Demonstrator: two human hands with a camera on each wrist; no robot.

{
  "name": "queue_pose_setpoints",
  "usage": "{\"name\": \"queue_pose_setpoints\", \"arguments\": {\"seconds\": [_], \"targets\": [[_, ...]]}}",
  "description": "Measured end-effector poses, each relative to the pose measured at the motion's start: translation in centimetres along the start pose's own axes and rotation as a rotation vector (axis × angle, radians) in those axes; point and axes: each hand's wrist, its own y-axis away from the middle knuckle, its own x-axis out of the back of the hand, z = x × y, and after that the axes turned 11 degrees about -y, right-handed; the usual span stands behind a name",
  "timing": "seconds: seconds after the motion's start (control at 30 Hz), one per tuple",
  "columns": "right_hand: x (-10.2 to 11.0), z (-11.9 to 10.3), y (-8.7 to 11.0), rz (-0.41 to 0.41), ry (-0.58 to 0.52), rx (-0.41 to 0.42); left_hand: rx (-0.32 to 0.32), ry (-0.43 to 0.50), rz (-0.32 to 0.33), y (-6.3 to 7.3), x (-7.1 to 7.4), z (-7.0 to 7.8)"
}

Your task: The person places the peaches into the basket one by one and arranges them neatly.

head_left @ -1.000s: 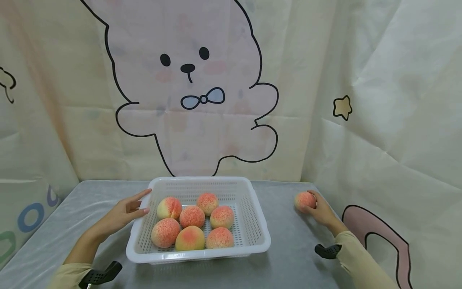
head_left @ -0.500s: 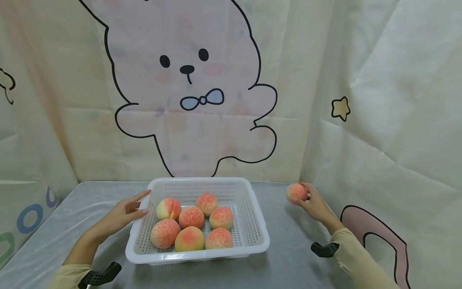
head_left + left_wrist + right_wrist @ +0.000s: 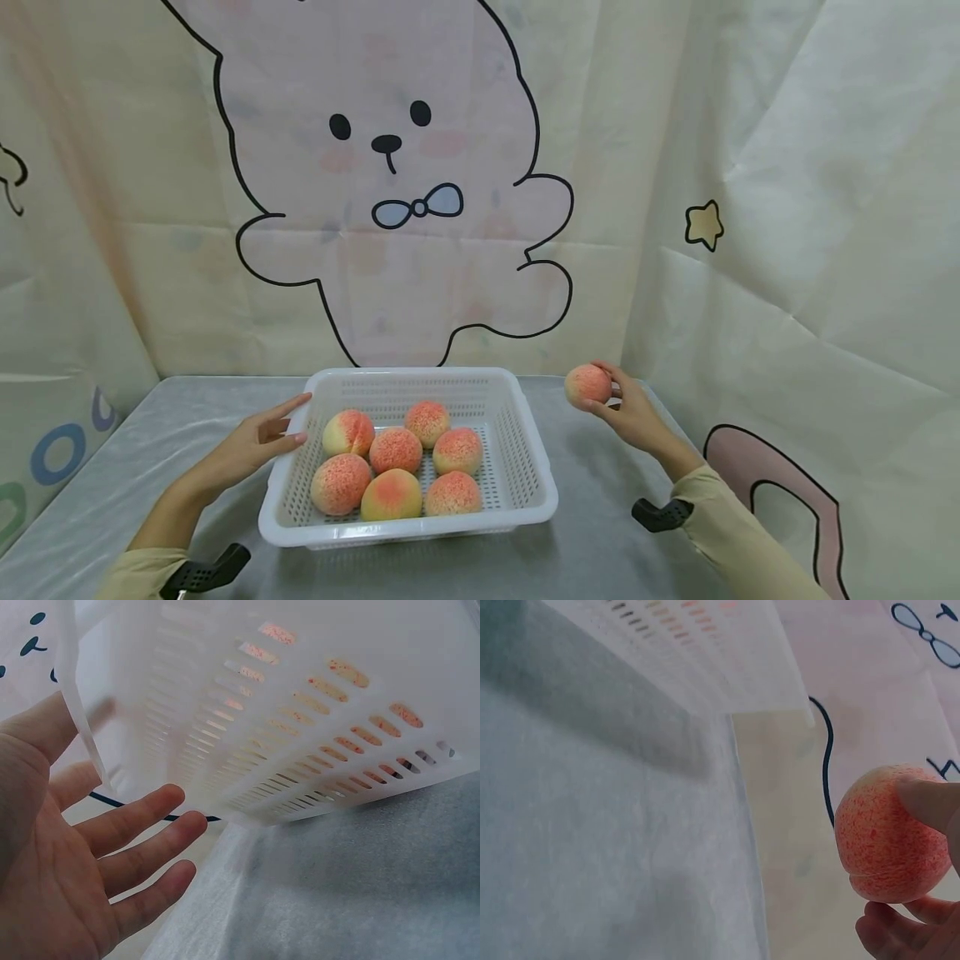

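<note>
A white perforated plastic basket (image 3: 540,475) holds several peaches, among them a yellower peach (image 3: 392,495) at the front. My left hand (image 3: 251,446) is at the basket's left side, thumb and index finger touching the rim. In the left wrist view, the other fingers (image 3: 154,844) extend loosely outside the basket wall (image 3: 300,645). My right hand (image 3: 637,417) grips a pinkish-red peach (image 3: 587,387) between thumb and fingers, right of the basket and above the table. The right wrist view shows this peach (image 3: 891,832) from close by, thumb on one side and fingers on the other.
A grey cloth-covered table (image 3: 592,517) bears the basket. Behind it hangs a curtain (image 3: 420,275) printed with a cartoon bear, and another curtain (image 3: 810,250) stands along the right. Dark wrist-worn devices sit near both sleeves.
My right hand has lifted the peach from the table's right side and carried it left, closer to the basket. My left hand stays at the rim.
</note>
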Motion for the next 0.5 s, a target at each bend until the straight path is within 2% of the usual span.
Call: {"name": "queue_pose_setpoints", "arguments": {"seconds": [0.23,0.37,0.5], "targets": [[-1.4,-1.7,-0.3,-0.062,-0.056,0.028,0.001,-0.009,0.006,0.1,0.0,0.0],[-2.2,-2.2,-0.2,-0.099,-0.099,0.058,0.014,-0.026,0.007,0.2,0.0,0.1],[-3.0,-2.5,-0.3,-0.112,-0.096,0.086,0.021,-0.024,0.005,0.1,0.0,0.1]]}}
